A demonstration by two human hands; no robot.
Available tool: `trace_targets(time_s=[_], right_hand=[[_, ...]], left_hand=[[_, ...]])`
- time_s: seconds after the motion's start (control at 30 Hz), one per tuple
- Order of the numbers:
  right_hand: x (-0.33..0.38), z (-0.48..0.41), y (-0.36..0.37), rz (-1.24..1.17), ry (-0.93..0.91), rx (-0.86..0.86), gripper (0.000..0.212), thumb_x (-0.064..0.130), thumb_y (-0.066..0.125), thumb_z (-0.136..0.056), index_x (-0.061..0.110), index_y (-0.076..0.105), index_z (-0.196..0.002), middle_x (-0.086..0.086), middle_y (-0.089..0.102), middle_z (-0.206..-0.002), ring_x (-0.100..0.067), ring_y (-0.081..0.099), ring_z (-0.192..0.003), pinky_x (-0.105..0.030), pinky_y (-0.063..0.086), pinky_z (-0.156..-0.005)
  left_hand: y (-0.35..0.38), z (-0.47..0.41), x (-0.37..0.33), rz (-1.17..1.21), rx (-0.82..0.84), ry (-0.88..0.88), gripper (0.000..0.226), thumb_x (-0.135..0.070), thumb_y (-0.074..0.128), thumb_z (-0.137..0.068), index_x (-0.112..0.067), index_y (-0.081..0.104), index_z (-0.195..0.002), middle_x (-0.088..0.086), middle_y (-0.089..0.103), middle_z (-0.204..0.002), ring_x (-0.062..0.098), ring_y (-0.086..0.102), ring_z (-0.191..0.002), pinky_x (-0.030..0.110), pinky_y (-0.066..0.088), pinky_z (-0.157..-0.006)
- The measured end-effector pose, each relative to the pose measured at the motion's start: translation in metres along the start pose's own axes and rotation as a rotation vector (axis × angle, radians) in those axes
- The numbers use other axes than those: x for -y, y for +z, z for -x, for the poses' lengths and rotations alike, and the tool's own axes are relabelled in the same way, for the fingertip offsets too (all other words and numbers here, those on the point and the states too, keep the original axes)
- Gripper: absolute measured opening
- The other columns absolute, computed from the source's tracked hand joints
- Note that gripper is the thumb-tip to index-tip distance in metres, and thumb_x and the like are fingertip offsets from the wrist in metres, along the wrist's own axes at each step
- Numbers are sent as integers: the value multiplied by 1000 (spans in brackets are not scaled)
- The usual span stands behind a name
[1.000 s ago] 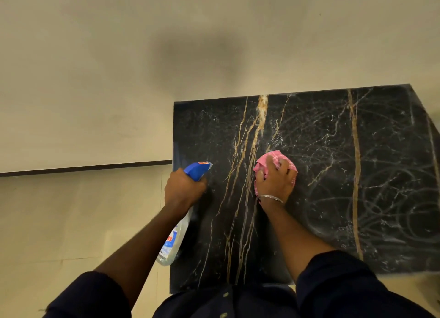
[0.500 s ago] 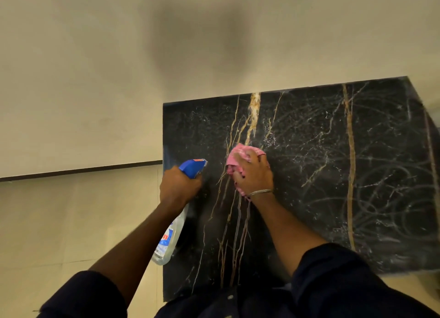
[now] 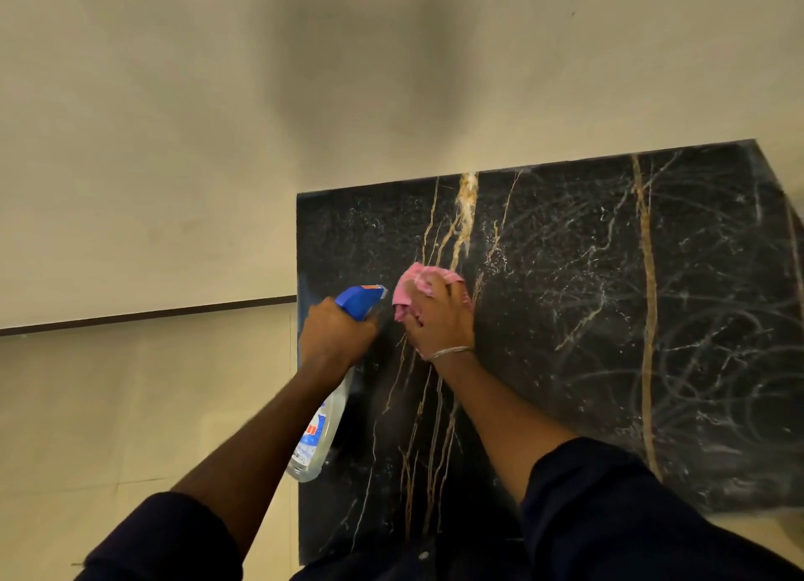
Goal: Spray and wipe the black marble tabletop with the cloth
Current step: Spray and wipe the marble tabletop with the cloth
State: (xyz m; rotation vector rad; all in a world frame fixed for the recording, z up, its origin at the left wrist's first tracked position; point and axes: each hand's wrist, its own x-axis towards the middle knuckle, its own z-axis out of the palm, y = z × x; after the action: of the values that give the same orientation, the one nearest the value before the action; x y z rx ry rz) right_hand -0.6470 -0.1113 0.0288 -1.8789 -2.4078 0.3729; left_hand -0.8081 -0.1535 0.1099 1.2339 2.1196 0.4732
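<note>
Two bare hands over the left part of the black marble tabletop (image 3: 609, 276). Grips the neck of a spray bottle (image 3: 316, 439) with the left hand (image 3: 337, 334), fingers curled round it below the blue trigger head (image 3: 359, 300). Holds the bottle with its clear body slanting back along the forearm over the tabletop's left edge, and its nozzle just beside the cloth. Presses a crumpled pink cloth (image 3: 411, 284) onto the marble with the right hand (image 3: 439, 319), fingers bent over the wad and bunching it, pink showing ahead of the knuckles and at the thumb side. Keeps that cloth in contact with the surface near the left edge, roughly midway between far and near edges, among the gold veins (image 3: 463, 215). Wears a thin metal bangle (image 3: 450, 353) at the right wrist and dark sleeves (image 3: 609, 515) over the upper arms, forearms bare. Pale swirling smear marks (image 3: 718, 363) across the right half of the tabletop, fine white flecks toward the far edge. Beige wall (image 3: 130, 145) beyond the far edge; dark skirting strip (image 3: 148, 314) and pale floor (image 3: 130, 406) off the left edge.
</note>
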Motion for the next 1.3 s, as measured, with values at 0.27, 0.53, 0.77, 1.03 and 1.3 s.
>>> trace_targets(time_s=[0.27,0.53,0.77,1.03,1.3], right_hand=[[-46,-7,-16,-22,4,19,50,44,52,-88,32,48,-136,-4,42,-142,-33,37,-125,-42,47,-91],[-79,-38,-16,-20,442,-107,51,44,50,-90,24,49,-137,-13,40,-142,-41,36,-126,-50,35,-105],[10,-55,-3,18,38,0,49,44,53,-86,28,51,-132,-9,44,-139,-35,37,-121,-45,39,-99],[-54,-61,-28,-10,38,-18,49,40,52,-88,26,52,-136,-9,46,-140,-34,38,-126,-47,45,-98],[-92,-83,-22,1,406,-104,49,43,49,-89,25,50,-134,-11,41,-142,-40,37,-127,-50,35,-105]], left_hand=[[-7,-14,-4,28,-18,17,18,-24,68,-83,-14,58,-94,-2,55,-66,10,54,-60,19,40,-56],[-12,-27,2,20,-34,-12,20,-25,69,-83,-15,57,-96,0,55,-69,10,54,-61,23,42,-62],[-10,-34,3,9,-27,-39,21,-25,69,-83,-15,56,-96,-2,53,-68,9,52,-60,24,42,-62],[-14,-50,-5,42,-39,-33,20,-23,69,-83,-15,56,-95,-2,54,-68,9,52,-59,21,40,-58],[-10,-62,-6,52,-48,-20,23,-24,70,-82,-15,55,-97,-4,53,-67,9,52,-60,17,37,-55]])
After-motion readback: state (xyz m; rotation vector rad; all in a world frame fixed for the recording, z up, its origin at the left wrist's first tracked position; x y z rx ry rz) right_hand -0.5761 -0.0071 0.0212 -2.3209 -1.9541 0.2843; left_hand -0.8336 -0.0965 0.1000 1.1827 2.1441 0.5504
